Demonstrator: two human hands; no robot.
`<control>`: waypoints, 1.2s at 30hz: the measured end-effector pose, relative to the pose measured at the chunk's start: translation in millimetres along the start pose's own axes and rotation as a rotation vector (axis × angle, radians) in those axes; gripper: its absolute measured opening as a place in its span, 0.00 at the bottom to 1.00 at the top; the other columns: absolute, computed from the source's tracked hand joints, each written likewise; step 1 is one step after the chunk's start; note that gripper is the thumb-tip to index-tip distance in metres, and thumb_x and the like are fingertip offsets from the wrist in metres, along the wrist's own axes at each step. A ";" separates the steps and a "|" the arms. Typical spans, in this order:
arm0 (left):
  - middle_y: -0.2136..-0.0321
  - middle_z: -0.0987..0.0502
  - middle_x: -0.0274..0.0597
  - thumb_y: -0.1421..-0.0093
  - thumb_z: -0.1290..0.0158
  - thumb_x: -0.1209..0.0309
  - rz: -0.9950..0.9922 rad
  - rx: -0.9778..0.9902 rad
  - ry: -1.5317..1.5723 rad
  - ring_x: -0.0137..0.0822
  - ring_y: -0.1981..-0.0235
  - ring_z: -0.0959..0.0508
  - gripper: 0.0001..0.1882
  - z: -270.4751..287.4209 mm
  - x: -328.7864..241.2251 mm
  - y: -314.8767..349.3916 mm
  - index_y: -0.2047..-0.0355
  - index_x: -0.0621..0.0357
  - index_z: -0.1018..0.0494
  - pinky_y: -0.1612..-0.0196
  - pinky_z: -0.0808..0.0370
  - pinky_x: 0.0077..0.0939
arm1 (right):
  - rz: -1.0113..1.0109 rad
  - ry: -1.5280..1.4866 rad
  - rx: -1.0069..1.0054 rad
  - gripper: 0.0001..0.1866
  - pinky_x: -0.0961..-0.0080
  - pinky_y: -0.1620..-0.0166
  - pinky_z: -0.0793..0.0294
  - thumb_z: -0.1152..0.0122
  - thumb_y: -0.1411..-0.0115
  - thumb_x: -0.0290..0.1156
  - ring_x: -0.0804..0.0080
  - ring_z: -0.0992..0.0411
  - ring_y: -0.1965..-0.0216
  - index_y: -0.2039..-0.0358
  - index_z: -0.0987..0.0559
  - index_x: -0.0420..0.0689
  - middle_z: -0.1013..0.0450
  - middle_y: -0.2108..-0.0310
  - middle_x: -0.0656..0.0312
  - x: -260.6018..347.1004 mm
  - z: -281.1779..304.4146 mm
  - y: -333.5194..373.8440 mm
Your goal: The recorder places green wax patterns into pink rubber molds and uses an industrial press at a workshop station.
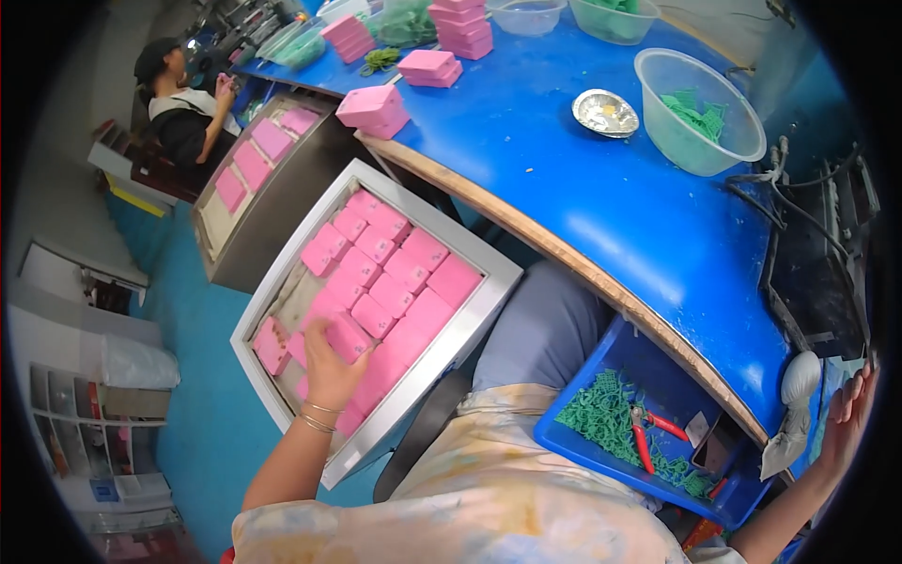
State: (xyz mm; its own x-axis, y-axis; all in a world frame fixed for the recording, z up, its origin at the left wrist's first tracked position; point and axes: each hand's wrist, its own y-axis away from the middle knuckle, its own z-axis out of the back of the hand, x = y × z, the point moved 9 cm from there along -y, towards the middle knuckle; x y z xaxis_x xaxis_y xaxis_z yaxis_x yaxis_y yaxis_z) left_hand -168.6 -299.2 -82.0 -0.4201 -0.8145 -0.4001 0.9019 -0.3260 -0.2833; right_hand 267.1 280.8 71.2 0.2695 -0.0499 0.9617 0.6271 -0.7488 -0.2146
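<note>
Pink rectangular blocks [387,293] lie in rows in a white-rimmed tray [503,274] left of my lap. My left hand [334,371] reaches into this tray, its thumb and fingers closed round the sides of one pink block [348,336]. Whether that block is lifted off those beneath it, I cannot tell. At the far right edge, my right hand [847,414] is raised beside a dark machine [817,273], fingers stretched upward. Nothing shows in it, and I cannot tell if it touches the machine. Near it is a grey cloth-like bundle [797,414].
The blue table [536,188] bears stacked pink blocks [374,111], a foil dish [606,113] and a clear bowl [700,117] with green pieces. Below its wooden edge, a blue bin [583,423] holds green scraps and red-handled pliers [648,434]. Another person [183,103] works at the far left.
</note>
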 end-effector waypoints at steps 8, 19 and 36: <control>0.54 0.38 0.52 0.56 0.37 0.72 0.220 0.142 0.022 0.44 0.61 0.31 0.25 -39.9 34.7 17.6 0.57 0.59 0.33 0.60 0.29 0.29 | -0.009 -0.014 0.042 0.12 0.93 0.79 0.48 0.60 0.33 0.34 0.90 0.47 0.82 0.55 0.33 0.42 0.37 0.74 0.70 -9.1 10.4 -15.3; 0.55 0.35 0.47 0.53 0.41 0.76 0.095 0.234 0.072 0.38 0.66 0.28 0.19 -34.2 23.7 13.8 0.58 0.60 0.28 0.66 0.27 0.27 | 0.031 -0.021 -0.065 0.11 0.92 0.80 0.48 0.62 0.32 0.34 0.88 0.48 0.84 0.60 0.31 0.43 0.38 0.77 0.69 -16.8 6.3 -20.3; 0.63 0.30 0.50 0.57 0.43 0.70 -0.259 0.841 -0.954 0.47 0.58 0.29 0.19 -17.5 39.2 5.6 0.61 0.58 0.28 0.56 0.31 0.41 | 0.112 0.265 -0.018 0.11 0.92 0.86 0.48 0.57 0.35 0.33 0.86 0.46 0.89 0.73 0.36 0.41 0.40 0.83 0.65 12.7 -85.1 77.0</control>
State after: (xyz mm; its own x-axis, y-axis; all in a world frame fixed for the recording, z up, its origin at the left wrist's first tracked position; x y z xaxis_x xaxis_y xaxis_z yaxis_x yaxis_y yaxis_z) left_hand -181.8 -324.6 -114.6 -0.6676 -0.5875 0.4573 0.7379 -0.4403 0.5116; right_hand 256.6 166.3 81.4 0.1341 -0.3026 0.9436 0.5901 -0.7407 -0.3213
